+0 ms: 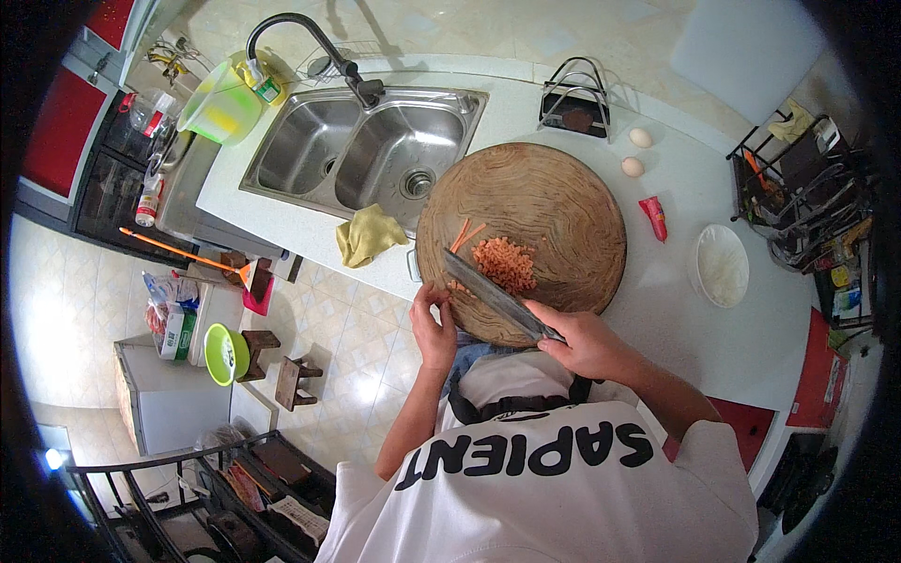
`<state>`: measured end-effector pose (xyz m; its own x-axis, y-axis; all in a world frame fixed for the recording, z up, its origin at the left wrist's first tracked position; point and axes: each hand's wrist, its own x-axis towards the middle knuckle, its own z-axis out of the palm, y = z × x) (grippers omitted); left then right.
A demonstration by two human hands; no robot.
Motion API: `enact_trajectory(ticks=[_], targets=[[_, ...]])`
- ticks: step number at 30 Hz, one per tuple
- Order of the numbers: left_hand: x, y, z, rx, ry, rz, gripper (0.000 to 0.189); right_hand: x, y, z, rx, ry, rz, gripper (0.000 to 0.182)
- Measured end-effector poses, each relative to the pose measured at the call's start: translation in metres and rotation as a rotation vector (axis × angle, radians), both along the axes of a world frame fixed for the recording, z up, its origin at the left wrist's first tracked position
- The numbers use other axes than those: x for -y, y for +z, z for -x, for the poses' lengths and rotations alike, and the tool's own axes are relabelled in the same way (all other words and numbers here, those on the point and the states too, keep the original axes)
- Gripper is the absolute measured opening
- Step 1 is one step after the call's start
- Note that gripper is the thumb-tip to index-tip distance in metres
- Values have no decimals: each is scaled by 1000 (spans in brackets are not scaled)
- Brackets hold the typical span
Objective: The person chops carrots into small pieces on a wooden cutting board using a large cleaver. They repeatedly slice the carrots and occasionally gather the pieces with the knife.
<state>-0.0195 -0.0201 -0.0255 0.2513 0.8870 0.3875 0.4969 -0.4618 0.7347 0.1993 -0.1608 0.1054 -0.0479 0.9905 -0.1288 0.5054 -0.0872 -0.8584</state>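
Observation:
My right hand (pixel 581 345) grips the handle of a kitchen cleaver (pixel 496 295), its blade slanting across the near left part of a round wooden chopping board (pixel 556 190). Beyond the blade lies a heap of diced carrot (pixel 505 264), and a few carrot strips (pixel 466 236) rest left of the heap. My left hand (pixel 433 327) is at the board's near left edge, fingers bent, beside a few small carrot bits (pixel 459 286). Whether its fingertips hold anything cannot be told.
Left of the board are a yellow-green cloth (pixel 369 236) and a double steel sink (pixel 338 197). On the right lie two eggs (pixel 640 137), a red packet (pixel 654 218) and a white bowl (pixel 722 266). A metal rack (pixel 576 105) stands behind the board.

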Motion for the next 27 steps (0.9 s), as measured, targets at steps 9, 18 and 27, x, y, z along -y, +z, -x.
enact_trajectory(ticks=[9, 18, 27], targets=[[-4, 1, 6, 107, 82, -5, 47, -7, -6, 4, 11, 104, 68, 64], [-1, 3, 8, 156, 103, 48, 44, -15, -38, 14, 0, 62, -24, 64], [-3, 8, 2, 156, 61, 57, 46, -1, -35, -4, 83, -89, -80, 66]])
